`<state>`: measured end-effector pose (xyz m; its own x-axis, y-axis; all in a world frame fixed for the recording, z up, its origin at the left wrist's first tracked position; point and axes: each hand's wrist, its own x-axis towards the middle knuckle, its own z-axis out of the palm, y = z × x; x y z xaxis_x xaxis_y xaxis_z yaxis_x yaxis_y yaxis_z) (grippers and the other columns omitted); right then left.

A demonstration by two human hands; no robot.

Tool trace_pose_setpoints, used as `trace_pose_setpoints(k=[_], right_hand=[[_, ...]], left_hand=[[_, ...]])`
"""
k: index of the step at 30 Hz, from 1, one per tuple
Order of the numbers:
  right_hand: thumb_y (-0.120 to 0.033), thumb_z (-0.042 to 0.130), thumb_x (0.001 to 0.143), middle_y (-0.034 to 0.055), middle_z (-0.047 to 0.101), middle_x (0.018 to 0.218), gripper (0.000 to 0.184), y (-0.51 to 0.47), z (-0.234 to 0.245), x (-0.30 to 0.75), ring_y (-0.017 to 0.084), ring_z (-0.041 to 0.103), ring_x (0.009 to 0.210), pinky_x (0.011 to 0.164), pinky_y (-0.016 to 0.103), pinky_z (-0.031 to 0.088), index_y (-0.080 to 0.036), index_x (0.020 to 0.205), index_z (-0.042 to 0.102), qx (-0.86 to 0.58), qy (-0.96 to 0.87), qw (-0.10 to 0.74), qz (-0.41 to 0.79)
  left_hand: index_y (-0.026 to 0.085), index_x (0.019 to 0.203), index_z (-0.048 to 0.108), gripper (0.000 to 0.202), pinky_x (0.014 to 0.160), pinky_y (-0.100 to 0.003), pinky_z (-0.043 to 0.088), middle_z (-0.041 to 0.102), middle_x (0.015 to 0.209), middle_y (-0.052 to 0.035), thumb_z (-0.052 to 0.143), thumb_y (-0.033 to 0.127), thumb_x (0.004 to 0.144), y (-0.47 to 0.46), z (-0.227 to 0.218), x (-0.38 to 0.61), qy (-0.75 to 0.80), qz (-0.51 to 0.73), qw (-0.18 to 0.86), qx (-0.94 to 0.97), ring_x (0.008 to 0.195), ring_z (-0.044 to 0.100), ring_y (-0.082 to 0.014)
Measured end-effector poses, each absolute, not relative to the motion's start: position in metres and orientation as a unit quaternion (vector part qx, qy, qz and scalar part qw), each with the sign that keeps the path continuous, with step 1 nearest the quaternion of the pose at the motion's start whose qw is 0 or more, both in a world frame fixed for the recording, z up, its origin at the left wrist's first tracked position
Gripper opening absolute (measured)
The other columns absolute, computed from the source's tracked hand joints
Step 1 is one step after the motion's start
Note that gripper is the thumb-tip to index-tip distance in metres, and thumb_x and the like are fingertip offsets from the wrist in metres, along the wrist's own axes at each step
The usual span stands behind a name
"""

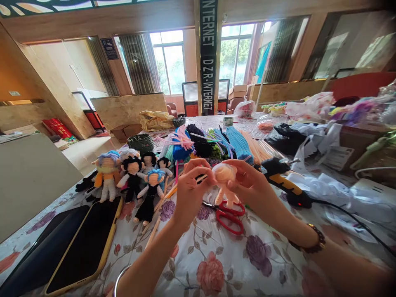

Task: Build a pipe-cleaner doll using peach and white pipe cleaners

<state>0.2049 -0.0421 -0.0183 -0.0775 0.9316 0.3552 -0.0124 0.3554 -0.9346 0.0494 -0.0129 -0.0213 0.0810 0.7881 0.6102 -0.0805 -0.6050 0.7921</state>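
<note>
A small peach-coloured fuzzy doll point(225, 181) is held up above the floral tablecloth point(213, 264). My right hand point(250, 183) is closed around its head and back. My left hand point(192, 185) pinches a thin dark strand point(201, 178) against the doll's head. Red-handled scissors point(230, 214) lie on the cloth just below the doll. A black and yellow glue gun point(283, 181) rests to the right of my right hand, its cord trailing off right.
Several finished dolls point(133, 177) lie at left, beside two phones point(83, 243) near the table's front left. Bundles of coloured pipe cleaners point(213, 142) are piled behind. Plastic bags and boxes point(324, 136) crowd the right side. Green baskets point(140, 142) stand at the back.
</note>
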Motion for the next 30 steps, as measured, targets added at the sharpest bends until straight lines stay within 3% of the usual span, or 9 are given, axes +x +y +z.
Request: trace_pose_setpoints(k=[3, 7, 10, 13, 16, 20, 24, 30], right_hand=[[-0.040, 0.069, 0.075, -0.0007, 0.064, 0.082, 0.038, -0.043, -0.016, 0.205, 0.010, 0.056, 0.065, 0.051, 0.021, 0.042, -0.025, 0.108, 0.058, -0.371, -0.591, 0.559, 0.448], [-0.041, 0.064, 0.080, 0.0022, 0.065, 0.089, 0.037, -0.046, -0.013, 0.205, 0.013, 0.061, 0.073, 0.052, 0.022, 0.043, -0.025, 0.113, 0.055, -0.356, -0.576, 0.549, 0.489], [-0.040, 0.061, 0.083, 0.0037, 0.065, 0.095, 0.035, -0.046, -0.015, 0.205, 0.014, 0.063, 0.077, 0.058, 0.024, 0.048, -0.025, 0.115, 0.055, -0.339, -0.570, 0.540, 0.518], [-0.040, 0.058, 0.085, 0.0042, 0.064, 0.098, 0.035, -0.045, -0.019, 0.205, 0.015, 0.063, 0.080, 0.065, 0.027, 0.051, -0.026, 0.117, 0.054, -0.319, -0.565, 0.528, 0.548], [-0.039, 0.058, 0.087, 0.0039, 0.063, 0.101, 0.036, -0.044, -0.024, 0.203, 0.015, 0.062, 0.084, 0.070, 0.027, 0.051, -0.027, 0.120, 0.052, -0.315, -0.552, 0.519, 0.572], [-0.037, 0.059, 0.086, 0.0028, 0.062, 0.103, 0.037, -0.043, -0.027, 0.199, 0.013, 0.061, 0.086, 0.069, 0.022, 0.050, -0.028, 0.120, 0.050, -0.309, -0.542, 0.528, 0.575], [-0.038, 0.063, 0.083, 0.0026, 0.062, 0.102, 0.038, -0.039, -0.028, 0.195, 0.012, 0.060, 0.080, 0.068, 0.022, 0.049, -0.027, 0.117, 0.049, -0.318, -0.542, 0.547, 0.553], [-0.040, 0.061, 0.083, 0.0019, 0.056, 0.108, 0.037, -0.019, -0.019, 0.192, 0.013, 0.060, 0.085, 0.071, 0.026, 0.051, -0.030, 0.116, 0.049, -0.300, -0.618, 0.540, 0.486]], left_hand=[[0.019, 0.068, 0.064, 0.009, 0.070, -0.023, 0.043, 0.061, 0.074, 0.0005, 0.072, 0.024, 0.069, -0.004, -0.023, 0.048, 0.255, 0.707, 0.420, 0.509, 0.072, 0.055, -0.0105], [0.016, 0.072, 0.063, 0.014, 0.066, -0.022, 0.047, 0.066, 0.067, 0.0008, 0.074, 0.022, 0.065, 0.004, -0.025, 0.045, 0.314, 0.750, 0.419, 0.404, 0.061, 0.058, -0.0085], [0.017, 0.087, 0.062, 0.023, 0.068, -0.026, 0.051, 0.070, 0.071, -0.0014, 0.072, 0.020, 0.066, 0.006, -0.026, 0.043, 0.342, 0.753, 0.407, 0.388, 0.063, 0.064, -0.0116], [0.020, 0.099, 0.063, 0.037, 0.078, -0.026, 0.051, 0.072, 0.091, -0.0041, 0.073, 0.015, 0.064, 0.008, -0.026, 0.043, 0.335, 0.751, 0.385, 0.420, 0.083, 0.066, -0.0137], [0.021, 0.099, 0.067, 0.032, 0.083, -0.024, 0.048, 0.069, 0.106, -0.0060, 0.073, 0.026, 0.069, 0.005, -0.023, 0.043, 0.316, 0.698, 0.428, 0.479, 0.100, 0.063, -0.0160], [0.016, 0.098, 0.071, 0.041, 0.070, -0.024, 0.047, 0.070, 0.096, -0.0085, 0.060, 0.050, 0.078, -0.003, -0.019, 0.043, 0.299, 0.516, 0.576, 0.559, 0.080, 0.063, -0.0154], [0.014, 0.086, 0.073, 0.035, 0.063, -0.019, 0.042, 0.068, 0.079, -0.0036, 0.067, 0.046, 0.074, -0.005, -0.019, 0.043, 0.287, 0.477, 0.611, 0.563, 0.067, 0.056, -0.0089], [0.018, 0.098, 0.070, 0.039, 0.065, -0.022, 0.050, 0.068, 0.098, -0.0059, 0.068, 0.047, 0.073, 0.008, -0.023, 0.035, 0.212, 0.495, 0.659, 0.525, 0.079, 0.060, -0.0139]])
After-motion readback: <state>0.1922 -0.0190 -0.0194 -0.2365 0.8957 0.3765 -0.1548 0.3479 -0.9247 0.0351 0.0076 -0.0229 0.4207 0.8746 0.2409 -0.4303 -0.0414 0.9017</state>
